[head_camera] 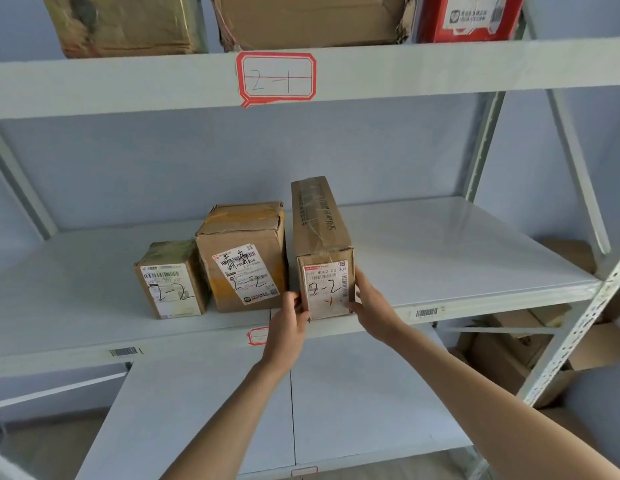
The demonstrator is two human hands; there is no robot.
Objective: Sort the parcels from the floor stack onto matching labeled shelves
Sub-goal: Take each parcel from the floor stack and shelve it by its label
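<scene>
A long narrow cardboard parcel (324, 258) marked "2-2" stands on the middle shelf (457, 258), its labelled end facing me at the front edge. My left hand (290, 318) grips its lower left corner and my right hand (369, 303) grips its lower right side. Beside it on the left stand a medium parcel (244, 258) and a small parcel (171, 280), both marked "2-2". The shelf above carries a red-bordered label (276, 77) reading "2-1".
The top shelf holds two brown boxes (128, 24) (312, 19) and a red box (471, 15). A lower shelf (211, 410) lies under my arms. Cardboard boxes (509, 351) sit on the floor behind the right upright (578, 334).
</scene>
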